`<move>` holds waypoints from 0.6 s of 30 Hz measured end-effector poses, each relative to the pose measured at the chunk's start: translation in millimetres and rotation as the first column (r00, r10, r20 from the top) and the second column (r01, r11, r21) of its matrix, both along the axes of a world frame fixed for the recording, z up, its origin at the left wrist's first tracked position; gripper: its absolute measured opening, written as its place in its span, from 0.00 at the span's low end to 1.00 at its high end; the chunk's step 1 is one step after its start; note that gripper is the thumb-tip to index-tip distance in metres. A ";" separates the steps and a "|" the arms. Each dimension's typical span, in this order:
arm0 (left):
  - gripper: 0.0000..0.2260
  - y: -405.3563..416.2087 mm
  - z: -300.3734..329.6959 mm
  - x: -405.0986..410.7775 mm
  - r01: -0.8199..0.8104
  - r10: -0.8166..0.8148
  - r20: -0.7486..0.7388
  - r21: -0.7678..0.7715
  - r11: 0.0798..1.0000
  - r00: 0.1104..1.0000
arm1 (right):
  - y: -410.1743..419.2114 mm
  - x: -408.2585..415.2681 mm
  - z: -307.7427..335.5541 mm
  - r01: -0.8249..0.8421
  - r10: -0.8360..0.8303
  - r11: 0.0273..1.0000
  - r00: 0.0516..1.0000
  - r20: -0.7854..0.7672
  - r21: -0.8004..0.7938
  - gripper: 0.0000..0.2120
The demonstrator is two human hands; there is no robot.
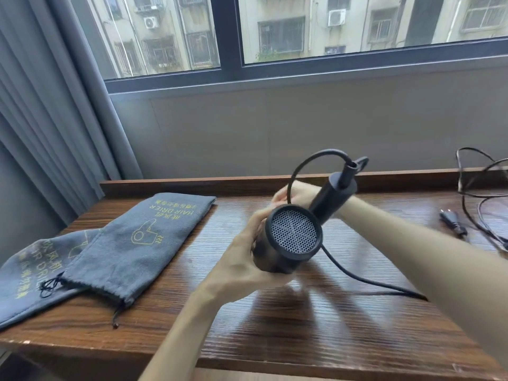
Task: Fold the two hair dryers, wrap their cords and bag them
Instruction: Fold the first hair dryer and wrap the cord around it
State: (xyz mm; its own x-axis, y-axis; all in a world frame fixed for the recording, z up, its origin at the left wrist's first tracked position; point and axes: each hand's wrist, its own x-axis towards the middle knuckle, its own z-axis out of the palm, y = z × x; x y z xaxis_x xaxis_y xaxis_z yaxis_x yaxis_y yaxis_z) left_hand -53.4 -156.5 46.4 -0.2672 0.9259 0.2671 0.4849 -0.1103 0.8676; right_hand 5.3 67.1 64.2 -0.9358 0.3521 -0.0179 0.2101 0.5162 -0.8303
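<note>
One black hair dryer (288,237) held up over the middle of the wooden table (275,339), matte round barrel, honeycomb mesh intake grille facing camera, straight handle angled up to the far right with a hanging loop at its end. Left hand (242,259) curled round the barrel from the left. Right hand (291,195) mostly hidden behind the handle, fingers bent near the black cord (357,279); cannot tell what it grips. Cord arcs off the handle end, trails right across the table. Two grey drawstring bags (129,243) on the left, overlapping, yellow dryer icon, "HAIR DRIER" printed plus Chinese characters too small to read. Second cord with plug (453,226) far right.
</note>
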 end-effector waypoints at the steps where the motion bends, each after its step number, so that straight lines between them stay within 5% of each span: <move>1: 0.36 -0.2 -0.7 -1.7 -0.019 0.018 0.024 0.010 1.000 1.000 | -2.2 7.7 -11.8 0.034 -0.036 0.997 0.999 -0.024 -0.066 0.11; 8: 0.34 6.2 -15.9 -21.0 -0.233 0.215 0.168 0.094 0.968 0.962 | -22.1 58.9 -43.3 0.053 -0.005 0.970 0.980 0.197 -0.238 0.13; 14: 0.32 7.5 -19.6 -36.5 -0.315 0.289 0.211 0.100 0.944 0.934 | -34.3 121.7 -17.5 -0.021 -0.014 0.998 0.875 0.483 0.067 0.16; 18: 0.32 5.8 -24.3 -42.1 -0.334 0.313 0.209 0.075 0.939 0.926 | -35.2 139.6 57.0 -0.004 -0.079 0.943 0.968 0.236 0.332 0.15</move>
